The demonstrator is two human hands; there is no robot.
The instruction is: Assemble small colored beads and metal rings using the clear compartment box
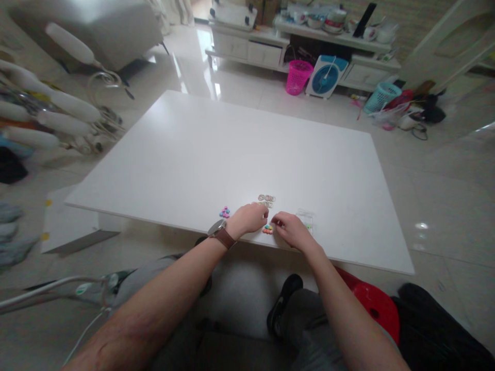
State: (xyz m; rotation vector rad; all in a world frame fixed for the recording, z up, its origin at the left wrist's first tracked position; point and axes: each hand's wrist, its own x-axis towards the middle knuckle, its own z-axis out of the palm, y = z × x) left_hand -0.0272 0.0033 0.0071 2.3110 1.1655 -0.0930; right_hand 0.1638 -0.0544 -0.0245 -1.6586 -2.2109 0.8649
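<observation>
My left hand [252,218], with a watch [222,233] on its wrist, is over the near edge of the white table [240,154]; its fingers are curled together. Just to its right, my right hand [290,226] has its fingertips pinched; anything between them is too small to make out. Small orange, yellow and blue pieces [267,230] lie between the hands. Small rings [266,198] sit in rows beyond my left hand, partly covered by it. Pink and blue pieces [225,212] form a cluster to the left. A clear plastic case [307,219] is beside my right hand.
Beyond the table stand a pink basket [298,77], a blue and white fan [327,76] and a teal basket [382,97]. Below the table's near right edge is a red stool [377,309]. A white board [69,216] leans at the left.
</observation>
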